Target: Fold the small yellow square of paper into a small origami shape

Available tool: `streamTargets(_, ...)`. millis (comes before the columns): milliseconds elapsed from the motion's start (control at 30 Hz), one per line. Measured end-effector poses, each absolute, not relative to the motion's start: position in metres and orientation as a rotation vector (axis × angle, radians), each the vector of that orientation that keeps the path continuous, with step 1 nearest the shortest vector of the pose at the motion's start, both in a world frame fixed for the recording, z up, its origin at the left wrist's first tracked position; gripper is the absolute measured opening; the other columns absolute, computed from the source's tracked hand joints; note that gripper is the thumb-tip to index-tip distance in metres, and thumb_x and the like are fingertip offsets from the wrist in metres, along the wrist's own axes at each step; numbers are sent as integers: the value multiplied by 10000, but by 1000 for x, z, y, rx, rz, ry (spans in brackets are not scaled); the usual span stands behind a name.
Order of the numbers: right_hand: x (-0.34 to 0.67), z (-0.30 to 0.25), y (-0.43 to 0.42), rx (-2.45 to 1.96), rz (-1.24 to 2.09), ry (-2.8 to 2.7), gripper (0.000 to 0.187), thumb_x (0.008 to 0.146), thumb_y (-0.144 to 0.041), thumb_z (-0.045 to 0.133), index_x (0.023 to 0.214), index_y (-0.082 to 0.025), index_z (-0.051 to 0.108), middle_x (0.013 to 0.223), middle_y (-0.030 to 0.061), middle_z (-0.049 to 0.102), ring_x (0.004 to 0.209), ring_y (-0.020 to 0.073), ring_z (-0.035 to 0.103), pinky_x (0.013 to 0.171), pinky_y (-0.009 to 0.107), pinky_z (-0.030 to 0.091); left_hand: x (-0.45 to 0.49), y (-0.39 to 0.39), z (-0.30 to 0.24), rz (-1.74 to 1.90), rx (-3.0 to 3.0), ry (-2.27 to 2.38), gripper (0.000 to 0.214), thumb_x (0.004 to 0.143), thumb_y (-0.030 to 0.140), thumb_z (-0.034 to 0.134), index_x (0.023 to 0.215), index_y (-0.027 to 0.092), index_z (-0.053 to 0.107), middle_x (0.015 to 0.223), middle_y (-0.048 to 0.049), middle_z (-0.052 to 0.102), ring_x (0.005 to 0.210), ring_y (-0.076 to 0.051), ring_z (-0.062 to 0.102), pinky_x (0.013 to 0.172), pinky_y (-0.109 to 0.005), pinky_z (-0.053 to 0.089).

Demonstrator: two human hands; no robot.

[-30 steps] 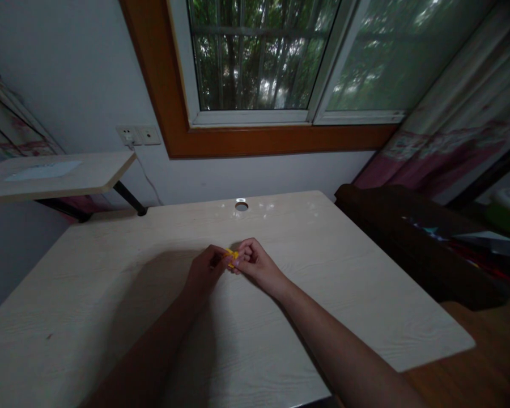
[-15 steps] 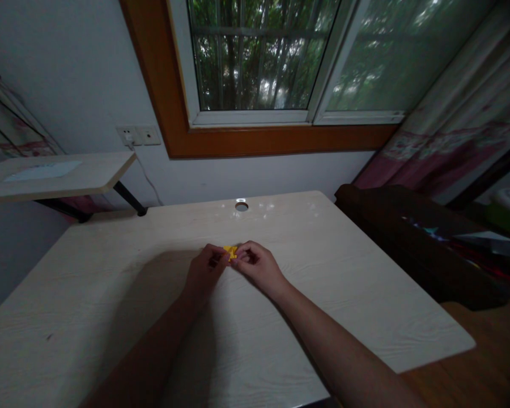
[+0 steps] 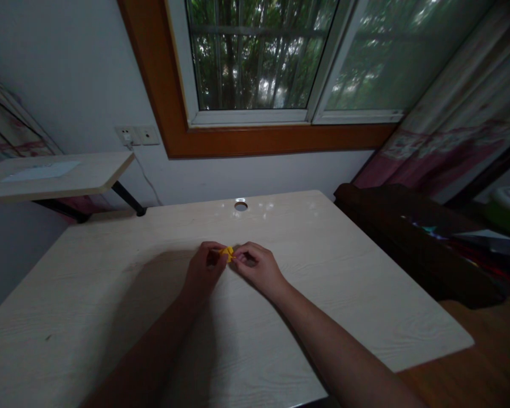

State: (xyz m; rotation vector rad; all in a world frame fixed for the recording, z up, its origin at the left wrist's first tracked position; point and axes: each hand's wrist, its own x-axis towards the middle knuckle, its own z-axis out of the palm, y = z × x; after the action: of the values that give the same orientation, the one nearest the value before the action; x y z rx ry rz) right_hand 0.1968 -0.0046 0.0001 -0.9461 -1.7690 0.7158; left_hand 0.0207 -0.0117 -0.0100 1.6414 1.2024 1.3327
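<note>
A small yellow folded piece (image 3: 228, 253), which looks like folded paper, is between my two hands just over the desk (image 3: 348, 294). My left hand (image 3: 204, 266) pinches its left side between thumb and fingers. With thumb and forefinger, my right hand (image 3: 258, 266) grips its right edge. Fingertips cover part of the piece, so its full shape does not show. Both forearms reach in from the near edge, and a shadow falls on the desktop to the left.
A raised shelf (image 3: 110, 170) on black legs stands at the back left with a sheet (image 3: 42, 171) on it. A round cable hole (image 3: 241, 207) lies near the desk's back edge. Dark furniture (image 3: 374, 226) stands to the right, below a curtain (image 3: 442, 130).
The yellow piece has turned between my fingers and shows a different outline, with a thin part at my right fingertips. My hands have stayed nearly in place.
</note>
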Motion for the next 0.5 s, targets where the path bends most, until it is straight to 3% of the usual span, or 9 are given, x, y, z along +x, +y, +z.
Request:
streamTargets(200, 197, -2, -4, -960, 808, -1714, 55, 793, -188, 651, 837, -187, 683, 777, 28, 648, 693, 134, 602, 644, 234, 487, 17, -12, -12, 1312, 1580, 1149, 267, 890, 330, 574, 1111, 179, 576, 941, -52, 669, 745, -133, 667, 699, -252, 549)
streamTargets(500, 201, -12, 1, -970, 1003, -1553, 104, 791, -262, 684, 862, -190, 712, 818, 42, 669, 724, 145, 605, 667, 243, 492, 18, -12, -10, 1269, 1487, 1049, 244, 919, 332, 520, 1065, 173, 632, 977, -64, 683, 682, -129, 664, 671, -276, 558)
